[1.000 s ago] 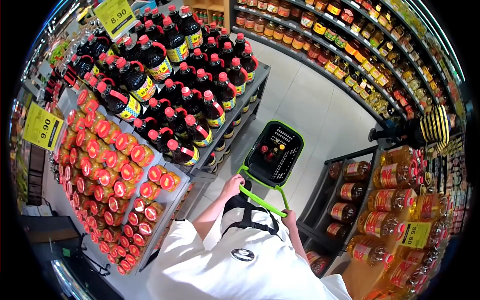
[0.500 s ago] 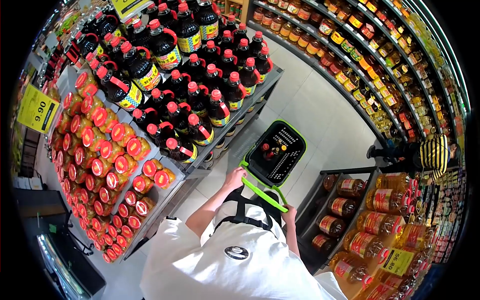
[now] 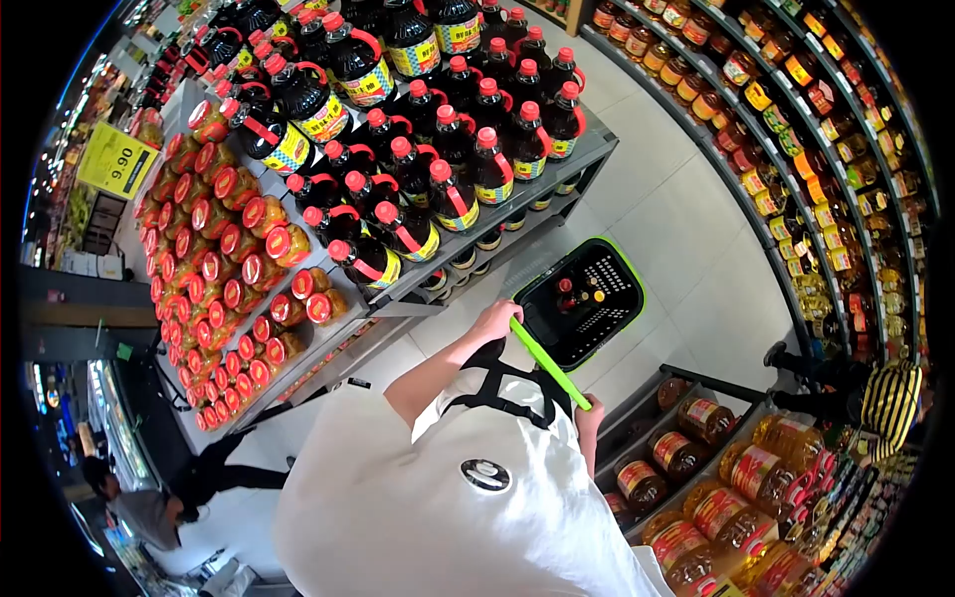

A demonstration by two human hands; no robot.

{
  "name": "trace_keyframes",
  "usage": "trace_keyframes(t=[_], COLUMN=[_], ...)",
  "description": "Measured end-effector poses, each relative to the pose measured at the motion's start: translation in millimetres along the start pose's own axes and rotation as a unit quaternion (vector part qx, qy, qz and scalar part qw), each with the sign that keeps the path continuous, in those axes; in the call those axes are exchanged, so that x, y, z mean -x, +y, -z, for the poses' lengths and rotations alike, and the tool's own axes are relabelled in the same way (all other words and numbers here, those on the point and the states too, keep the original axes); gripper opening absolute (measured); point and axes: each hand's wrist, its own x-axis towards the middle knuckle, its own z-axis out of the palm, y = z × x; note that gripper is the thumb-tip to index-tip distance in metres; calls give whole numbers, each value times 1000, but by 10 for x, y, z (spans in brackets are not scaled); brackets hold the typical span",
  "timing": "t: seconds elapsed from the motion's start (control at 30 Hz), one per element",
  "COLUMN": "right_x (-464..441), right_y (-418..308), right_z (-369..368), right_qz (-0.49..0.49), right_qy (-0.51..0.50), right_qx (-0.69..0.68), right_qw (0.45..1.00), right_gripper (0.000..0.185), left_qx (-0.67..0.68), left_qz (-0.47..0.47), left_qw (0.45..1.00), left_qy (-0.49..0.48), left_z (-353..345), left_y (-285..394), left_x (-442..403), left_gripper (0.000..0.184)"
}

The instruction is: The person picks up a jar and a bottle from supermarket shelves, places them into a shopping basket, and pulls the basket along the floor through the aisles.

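In the head view, the left grip [image 3: 491,322] is closed around one end of the green handle [image 3: 549,364], the right grip [image 3: 589,412] around the other. The black basket [image 3: 609,326], holding small bottles [image 3: 566,289], is just beyond both. Red-capped dark bottles [image 3: 455,203] stand beyond the left grip; jars [image 3: 239,241] sit farther left.
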Motion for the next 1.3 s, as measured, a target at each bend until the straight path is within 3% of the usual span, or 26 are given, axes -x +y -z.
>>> trace_keyframes(t=[0.1,0.47,0.8,0.97,1.13,1.3], right_x=[-392,-1527,-1913,-1860,-1631,-1288], right_y=[64,484,310,100,-46,-33], right_z=[251,567,797,750,623,571], right_qz=[-7,-9,23,-6,-34,-43], right_qy=[-60,-115,-158,-117,-38,3], right_qx=[5,-3,-14,-2,64,64], right_qw=[998,993,987,993,997,997], right_gripper=[24,32,24,20,20,16], left_qx=[-11,-15,6,-10,-4,-26], left_qz=[31,92,111,18,22,-51], left_qw=[999,995,992,1000,978,963], left_qy=[-2,44,58,-21,-209,-264], left_z=[-87,-452,-404,-249,-37,-52], left_y=[191,575,726,552,437,358], left_x=[-246,-1071,-1457,-1682,-1871,-1855], left_gripper=[12,11,14,22,30,34])
